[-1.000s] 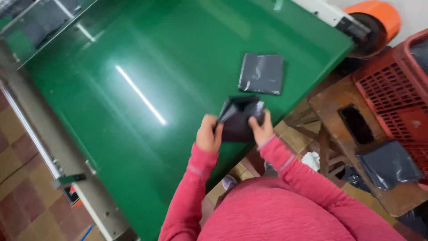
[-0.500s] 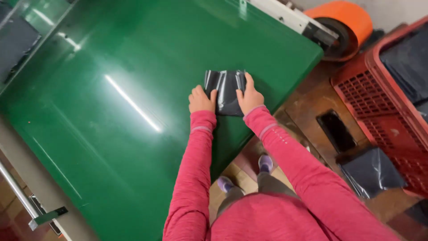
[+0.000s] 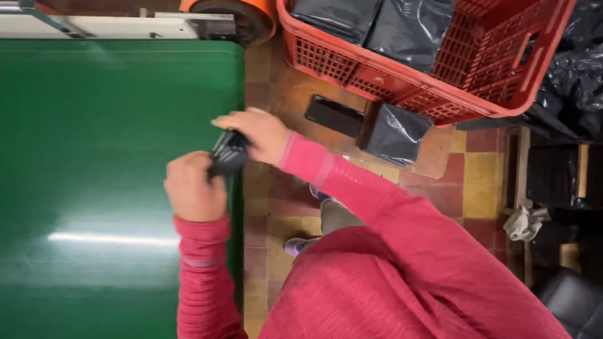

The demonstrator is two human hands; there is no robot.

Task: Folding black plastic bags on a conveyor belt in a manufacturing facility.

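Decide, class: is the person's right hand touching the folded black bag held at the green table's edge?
Touching. The head view shows the right hand with fingers closed over the folded black bag, no gap between them.

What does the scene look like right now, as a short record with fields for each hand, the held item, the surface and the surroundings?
left hand: closed around the lower end of a small folded black plastic bag
right hand: gripping the upper end of the same bag
held item: bunched between both hands, at the table's right edge
surface: glossy green flat table
surroundings: red plastic lattice crate holding black plastic bags; a flat black phone and another shiny black plastic bag on a wooden stool beside it
sleeves: pink-red knit, long
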